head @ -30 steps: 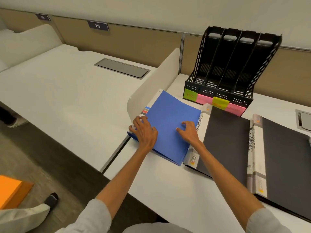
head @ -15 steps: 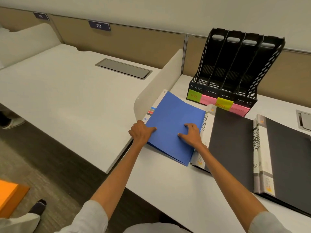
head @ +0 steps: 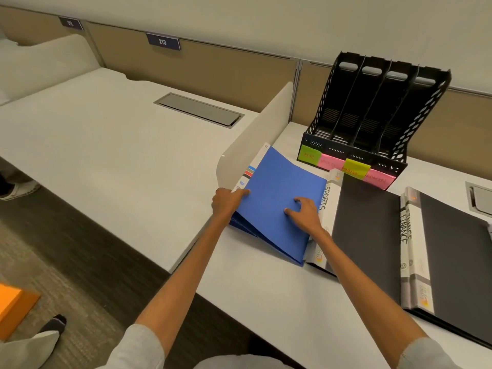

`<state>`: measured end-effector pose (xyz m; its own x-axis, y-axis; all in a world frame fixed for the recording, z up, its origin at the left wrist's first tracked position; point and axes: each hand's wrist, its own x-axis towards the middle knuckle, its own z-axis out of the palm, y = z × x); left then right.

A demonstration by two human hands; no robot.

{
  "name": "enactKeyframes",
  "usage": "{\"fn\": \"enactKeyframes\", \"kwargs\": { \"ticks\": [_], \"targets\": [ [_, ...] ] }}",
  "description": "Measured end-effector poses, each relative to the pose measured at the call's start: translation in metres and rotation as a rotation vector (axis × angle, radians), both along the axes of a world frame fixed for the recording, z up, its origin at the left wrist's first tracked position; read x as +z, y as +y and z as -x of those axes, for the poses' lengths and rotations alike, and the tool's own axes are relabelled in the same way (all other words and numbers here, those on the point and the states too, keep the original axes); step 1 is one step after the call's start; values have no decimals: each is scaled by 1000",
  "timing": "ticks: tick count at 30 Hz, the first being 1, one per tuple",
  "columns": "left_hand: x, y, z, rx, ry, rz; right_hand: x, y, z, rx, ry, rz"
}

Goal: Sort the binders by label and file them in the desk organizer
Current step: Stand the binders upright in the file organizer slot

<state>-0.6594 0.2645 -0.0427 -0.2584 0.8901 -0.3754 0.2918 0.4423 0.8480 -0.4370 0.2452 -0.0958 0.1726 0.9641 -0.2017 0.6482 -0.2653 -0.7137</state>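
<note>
A blue binder (head: 277,193) lies at the left of the white desk (head: 279,296), over a white sheet. My left hand (head: 227,202) grips its left edge and lifts that side a little. My right hand (head: 304,213) rests flat on its cover with fingers spread. Beside it lies a black binder (head: 367,230) with a spine reading SPORTS. Farther right is another black binder (head: 458,265) marked FINANCE. The black desk organizer (head: 372,121) stands at the back, its slots showing nothing inside, with green and pink sticky labels on its front.
A low white divider panel (head: 255,137) runs along the left of the blue binder. Beyond it is a neighbouring desk with a metal cable hatch (head: 198,109). Another hatch (head: 480,198) sits at the far right. An orange object (head: 13,307) lies on the floor.
My left hand slid from the top of the blue cover to its left edge and raised that side. The view shifted slightly; my right hand stayed on the cover.
</note>
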Motion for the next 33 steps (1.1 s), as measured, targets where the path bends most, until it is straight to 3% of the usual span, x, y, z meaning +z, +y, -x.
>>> {"fn": "enactKeyframes", "kwargs": {
  "ticks": [2,3,5,8,13,21,27,33],
  "targets": [
    [15,2,4,-23,-368,189,4,2,-1,-21,16,-5],
    [22,3,6,-85,-416,233,6,4,-2,-35,26,-10],
    [31,4,6,-173,-375,238,13,7,-2,-53,57,-24],
    [37,2,-5,-139,-328,133,26,17,-1,-50,119,-42],
    [59,-9,-32,-141,-343,-29,75,39,-3,-149,386,-64],
    [95,-17,-67,-182,-84,-429,165,54,-17,-141,667,-201],
    [108,-28,-79,-169,-153,-502,201,42,-13,-43,581,-252],
    [134,-35,-108,-208,-112,-651,241,44,-16,-13,417,-435]
  ]
}}
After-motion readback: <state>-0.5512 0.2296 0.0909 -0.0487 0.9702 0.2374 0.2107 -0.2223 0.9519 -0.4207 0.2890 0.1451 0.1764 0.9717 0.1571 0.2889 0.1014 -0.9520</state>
